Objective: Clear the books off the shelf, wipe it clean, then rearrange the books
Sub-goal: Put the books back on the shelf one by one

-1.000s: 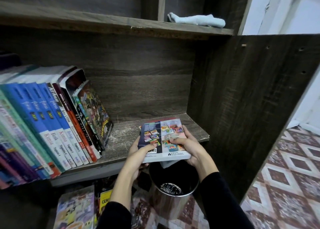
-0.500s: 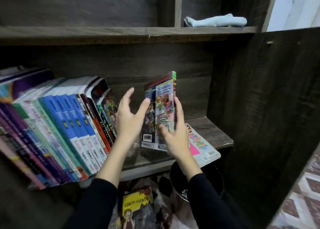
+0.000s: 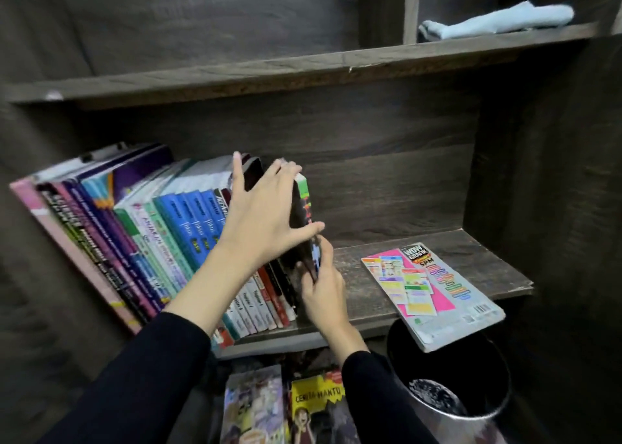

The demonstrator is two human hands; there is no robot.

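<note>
- The step in hand looks like the rearranging. A dark-covered book (image 3: pixel 304 208) is being stood at the right end of the row of books (image 3: pixel 151 241), which leans leftward on the shelf (image 3: pixel 437 246).
- The left hand (image 3: pixel 266 221) has its grip spread over the book's top. Its fingers hook over the upper edge and its thumb lies across the cover that faces away from the row.
- The right hand (image 3: pixel 324 292), just off the row's right end and lower down, pinches the book's bottom corner.
- The book touches the last spine of the row and tilts with it. I cannot tell whether its foot sits flat, because the right hand hides it.
- Next, I judge, the book needs pressing snug against the row and releasing without the leaning row sliding.
- A pink workbook (image 3: pixel 434 292) lies flat to the right of the row, one corner overhanging the shelf's front edge. It probably wants standing up next.
- An open bin (image 3: pixel 478 366) stands right of and below the row, under that corner, so a nudge could tip the workbook in.
- More loose books (image 3: pixel 316 406) lie beneath the row, and a pale cloth (image 3: pixel 498 19) rests on the board above and right of the row.
</note>
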